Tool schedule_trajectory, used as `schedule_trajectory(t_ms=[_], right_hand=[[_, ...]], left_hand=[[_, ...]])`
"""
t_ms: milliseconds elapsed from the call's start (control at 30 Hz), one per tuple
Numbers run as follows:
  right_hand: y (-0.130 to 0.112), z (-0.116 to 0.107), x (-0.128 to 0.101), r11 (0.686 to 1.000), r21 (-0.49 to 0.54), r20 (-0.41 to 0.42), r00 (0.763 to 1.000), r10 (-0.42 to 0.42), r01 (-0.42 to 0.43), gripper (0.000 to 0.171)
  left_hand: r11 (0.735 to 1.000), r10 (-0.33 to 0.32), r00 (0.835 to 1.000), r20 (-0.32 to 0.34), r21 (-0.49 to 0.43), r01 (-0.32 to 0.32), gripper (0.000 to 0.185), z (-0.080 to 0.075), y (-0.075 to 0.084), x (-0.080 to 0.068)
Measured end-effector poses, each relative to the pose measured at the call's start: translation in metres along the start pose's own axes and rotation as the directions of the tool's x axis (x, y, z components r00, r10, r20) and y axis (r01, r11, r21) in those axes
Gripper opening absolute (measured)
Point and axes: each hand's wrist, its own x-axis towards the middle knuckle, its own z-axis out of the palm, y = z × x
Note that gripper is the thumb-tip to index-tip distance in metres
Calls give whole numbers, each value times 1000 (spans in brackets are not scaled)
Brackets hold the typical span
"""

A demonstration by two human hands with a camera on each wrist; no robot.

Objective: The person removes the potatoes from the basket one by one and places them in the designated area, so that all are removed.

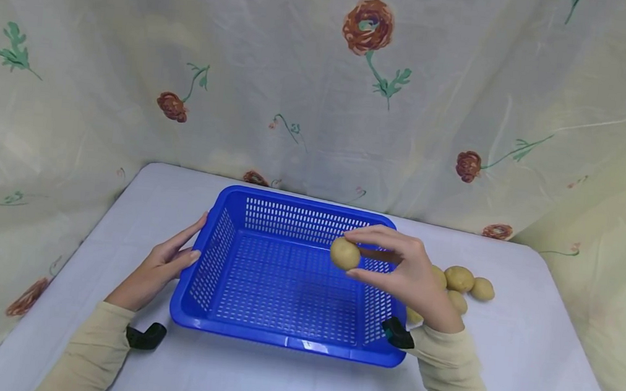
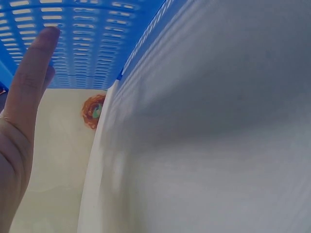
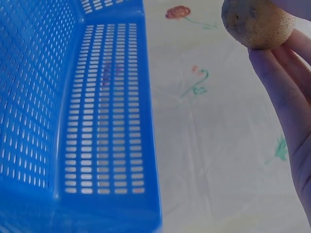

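Observation:
A blue plastic basket [image 1: 289,345] with slotted walls stands on the white table, with nothing inside it. Over its right half my right hand [image 1: 409,275] pinches a small round potato [image 1: 344,253] between thumb and fingertips. In the right wrist view, the same potato [image 3: 257,22] shows dark specks on its skin, with fingers beneath it. My left hand [image 1: 160,266] rests against the basket's left side, its fingers fairly straight along the rim. In the left wrist view, a finger [image 2: 34,73] of that hand lies against the slotted wall [image 2: 97,39].
Right of the basket lie several more potatoes [image 1: 459,279], partly hidden behind my right hand and forearm. A white cloth covers the table [image 1: 522,363]. Flower-patterned curtains [image 1: 299,95] hang behind the table and along its sides. Dark devices [image 1: 146,336] are strapped at both wrists.

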Motion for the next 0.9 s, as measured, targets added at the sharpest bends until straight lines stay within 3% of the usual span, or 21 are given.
schedule_trajectory(t_ms=[367, 767, 900], right_hand=[[7, -22, -23, 998, -40, -96, 995, 39, -43, 55], [20, -41, -44, 999, -21, -175, 984, 23, -27, 56], [21, -47, -51, 996, -56, -198, 979, 56, -68, 56]], left_hand=[[1000, 3, 1000, -1, 2, -3, 64, 0, -1, 0], [1000, 0, 1000, -11, 16, 0, 64, 2, 1, 0], [1000, -3, 1000, -12, 14, 3, 64, 2, 1, -1]])
